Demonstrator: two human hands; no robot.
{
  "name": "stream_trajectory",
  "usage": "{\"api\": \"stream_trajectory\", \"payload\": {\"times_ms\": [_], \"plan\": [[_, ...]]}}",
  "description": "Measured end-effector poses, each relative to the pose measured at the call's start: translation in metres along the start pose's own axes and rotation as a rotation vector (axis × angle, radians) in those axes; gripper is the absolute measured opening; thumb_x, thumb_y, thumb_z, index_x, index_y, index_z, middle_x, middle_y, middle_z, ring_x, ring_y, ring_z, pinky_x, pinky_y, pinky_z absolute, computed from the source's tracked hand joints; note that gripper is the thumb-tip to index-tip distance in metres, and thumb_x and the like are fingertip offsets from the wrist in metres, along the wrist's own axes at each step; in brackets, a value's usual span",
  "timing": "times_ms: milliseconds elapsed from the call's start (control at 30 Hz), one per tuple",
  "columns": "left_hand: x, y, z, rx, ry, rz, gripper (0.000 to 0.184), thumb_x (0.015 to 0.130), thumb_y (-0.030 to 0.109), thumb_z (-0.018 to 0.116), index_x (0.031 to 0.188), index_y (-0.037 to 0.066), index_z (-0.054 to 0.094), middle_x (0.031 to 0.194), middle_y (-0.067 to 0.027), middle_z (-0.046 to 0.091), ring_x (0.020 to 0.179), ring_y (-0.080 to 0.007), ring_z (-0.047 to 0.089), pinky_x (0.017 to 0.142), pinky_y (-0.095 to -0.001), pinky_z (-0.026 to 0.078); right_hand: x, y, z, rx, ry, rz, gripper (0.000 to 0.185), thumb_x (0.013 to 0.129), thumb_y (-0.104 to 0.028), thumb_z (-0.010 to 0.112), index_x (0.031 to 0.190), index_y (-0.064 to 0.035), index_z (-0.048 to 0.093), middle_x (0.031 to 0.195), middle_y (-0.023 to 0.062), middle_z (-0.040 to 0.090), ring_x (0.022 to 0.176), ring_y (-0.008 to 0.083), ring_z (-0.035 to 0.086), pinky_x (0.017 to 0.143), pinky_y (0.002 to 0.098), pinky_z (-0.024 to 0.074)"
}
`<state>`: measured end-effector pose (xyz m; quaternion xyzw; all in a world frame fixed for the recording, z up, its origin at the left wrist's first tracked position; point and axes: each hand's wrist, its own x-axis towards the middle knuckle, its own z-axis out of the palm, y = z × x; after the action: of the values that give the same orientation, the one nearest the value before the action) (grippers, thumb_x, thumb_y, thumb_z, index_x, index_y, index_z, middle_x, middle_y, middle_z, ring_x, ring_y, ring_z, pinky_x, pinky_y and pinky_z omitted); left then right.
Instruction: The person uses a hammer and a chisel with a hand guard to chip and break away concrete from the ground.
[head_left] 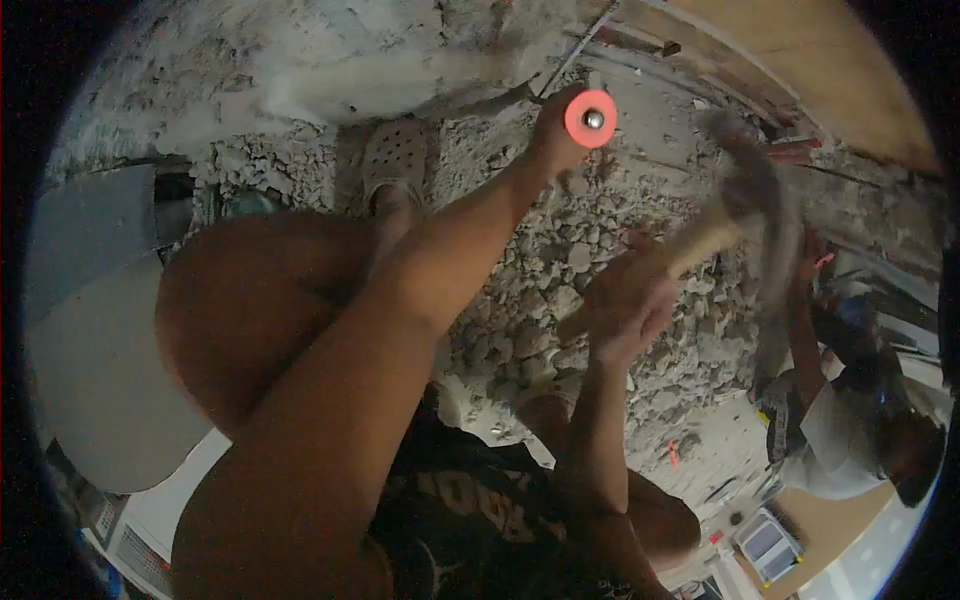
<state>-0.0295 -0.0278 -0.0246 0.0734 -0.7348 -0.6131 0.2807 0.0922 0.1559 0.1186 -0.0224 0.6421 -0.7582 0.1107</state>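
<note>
My left hand [562, 135] is wrapped round a chisel with a round pink-red guard [574, 128] and a shiny metal striking end. A thin metal rod, which looks like the chisel's shaft [580, 50], slants up beyond the hand toward the wall base. In my right hand [630, 305] is a hammer [708, 237], gripped by its pale wooden handle. Its dark head, smeared by motion, is to the right of the chisel and apart from it. Broken rubble [540, 275] lies beneath both hands.
A rough plaster wall [330, 60] rises at the top. My foot in a perforated clog [395, 155] rests on the debris. At the right, another person [850, 430] crouches close by. A tray [768, 548] sits at the lower right, and grey boards [110, 380] lie at the left.
</note>
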Motion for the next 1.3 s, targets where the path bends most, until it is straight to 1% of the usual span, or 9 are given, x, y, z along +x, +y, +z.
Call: {"api": "stream_trajectory", "payload": {"times_ms": [133, 233, 300, 433, 633, 767, 900, 1000, 1300], "plan": [[0.012, 0.012, -0.010, 0.202, 0.167, 0.203, 0.035, 0.067, 0.012, 0.078, 0.098, 0.008, 0.064, 0.094, -0.0094, 0.065, 0.087, -0.0249, 0.064, 0.077, -0.0353, 0.052, 0.011, -0.022, -0.009, -0.509, -0.378, -0.736, 0.043, 0.095, -0.040, 0.047, 0.110, -0.0003, 0.053, 0.065, -0.0002, 0.053, 0.058, 0.0135, 0.055, 0.049, 0.0229, 0.0444], [0.013, 0.007, -0.005, 0.162, 0.152, 0.217, 0.031, 0.067, 0.011, 0.078, 0.095, 0.008, 0.065, 0.090, -0.0092, 0.065, 0.085, -0.0261, 0.064, 0.074, -0.0358, 0.052, 0.001, 0.038, 0.005, -0.317, 0.118, -0.253, 0.035, 0.095, -0.038, 0.047, 0.099, -0.0039, 0.055, 0.065, -0.0002, 0.053, 0.057, 0.0141, 0.055, 0.048, 0.0232, 0.0442], [0.010, 0.003, -0.001, 0.136, 0.134, 0.221, 0.030, 0.067, 0.011, 0.078, 0.093, 0.008, 0.065, 0.089, -0.0087, 0.065, 0.083, -0.0261, 0.064, 0.073, -0.0361, 0.051, 0.019, 0.058, -0.003, -0.482, -0.183, 0.220, 0.029, 0.096, -0.034, 0.048, 0.096, -0.0051, 0.053, 0.068, 0.0004, 0.053, 0.056, 0.0124, 0.053, 0.048, 0.0235, 0.0424], [0.014, -0.009, -0.013, -0.116, -0.030, 0.172, 0.031, 0.072, 0.010, 0.075, 0.101, 0.008, 0.063, 0.100, -0.0105, 0.064, 0.094, -0.0240, 0.063, 0.079, -0.0375, 0.051, 0.007, 0.047, -0.002, -0.032, -0.144, 0.270, 0.031, 0.096, -0.035, 0.051, 0.096, -0.0039, 0.053, 0.068, 0.0014, 0.051, 0.055, 0.0098, 0.048, 0.046, 0.0240, 0.0400], [0.023, -0.001, -0.005, 0.047, 0.215, 0.109, 0.027, 0.072, 0.012, 0.076, 0.096, 0.008, 0.064, 0.098, -0.0097, 0.065, 0.090, -0.0233, 0.064, 0.076, -0.0355, 0.052, 0.018, 0.005, 0.008, -0.204, -0.223, -0.357, 0.045, 0.094, -0.048, 0.053, 0.094, -0.0031, 0.051, 0.069, 0.0016, 0.050, 0.054, 0.0097, 0.044, 0.044, 0.0235, 0.0372], [0.027, -0.003, -0.001, 0.293, 0.276, 0.255, 0.016, 0.078, 0.013, 0.070, 0.093, 0.008, 0.065, 0.094, -0.0076, 0.066, 0.088, -0.0220, 0.065, 0.072, -0.0359, 0.053, 0.020, 0.050, 0.008, -0.115, -0.127, -0.113, 0.045, 0.094, -0.049, 0.051, 0.097, -0.0043, 0.050, 0.067, 0.0018, 0.049, 0.053, 0.0090, 0.046, 0.043, 0.0233, 0.0378], [0.026, -0.023, 0.015, -1.065, 0.196, -0.192, 0.018, 0.090, 0.015, 0.056, 0.107, 0.010, 0.060, 0.104, -0.0034, 0.061, 0.099, -0.0190, 0.061, 0.078, -0.0352, 0.052, 0.024, 0.057, -0.004, -0.204, -0.128, 0.214, 0.041, 0.096, -0.049, 0.046, 0.098, -0.0081, 0.050, 0.069, 0.0022, 0.050, 0.052, 0.0095, 0.047, 0.042, 0.0244, 0.0394], [0.024, -0.011, 0.000, 0.316, 0.219, 0.212, 0.036, 0.079, 0.016, 0.072, 0.111, 0.009, 0.057, 0.107, -0.0087, 0.060, 0.102, -0.0234, 0.059, 0.084, -0.0367, 0.049, 0.025, 0.027, 0.012, -0.028, 0.102, 0.156, 0.040, 0.099, -0.043, 0.044, 0.087, -0.0050, 0.050, 0.060, 0.0011, 0.048, 0.046, 0.0087, 0.044, 0.041, 0.0236, 0.0368], [0.011, -0.003, 0.017, 0.322, 0.486, 0.141, 0.037, 0.072, 0.010, 0.075, 0.106, 0.008, 0.061, 0.101, -0.0111, 0.063, 0.097, -0.0276, 0.061, 0.083, -0.0372, 0.048, 0.012, -0.025, 0.036, -0.096, -0.080, -0.244, 0.051, 0.098, -0.050, 0.038, 0.084, -0.0023, 0.050, 0.060, 0.0049, 0.050, 0.047, 0.0110, 0.046, 0.041, 0.0233, 0.0365]]}}
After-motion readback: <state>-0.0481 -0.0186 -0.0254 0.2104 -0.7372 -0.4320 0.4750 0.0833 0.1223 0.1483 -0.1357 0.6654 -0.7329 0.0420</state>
